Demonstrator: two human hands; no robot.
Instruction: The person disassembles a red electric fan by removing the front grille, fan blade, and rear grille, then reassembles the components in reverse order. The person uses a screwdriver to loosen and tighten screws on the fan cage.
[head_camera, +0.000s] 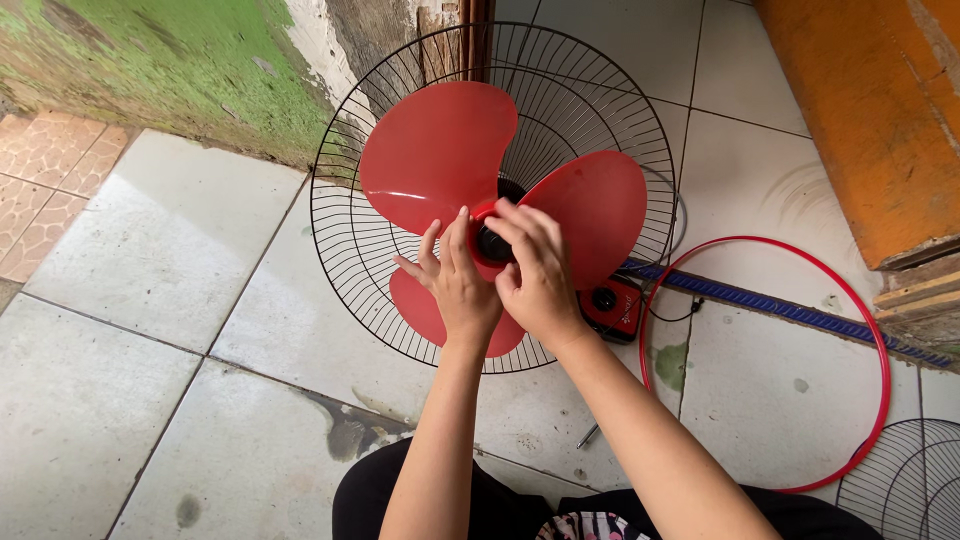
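A fan stands in front of me with its black wire rear guard (340, 215) and a red three-bladed propeller (440, 150) on the shaft. My left hand (455, 285) holds the red hub of the blades from the lower left, fingers spread against it. My right hand (535, 270) covers the black cap (492, 245) at the hub's centre, fingers curled on it. The fan's red base with a black knob (605, 300) shows just right of my right wrist.
A red plastic guard ring (880, 340) lies on the pale floor tiles at right, with the black front wire guard (905, 480) at the lower right corner. A small screwdriver-like tool (588, 435) lies near my knees. An orange wooden frame (860, 110) stands at upper right; a mossy wall is behind.
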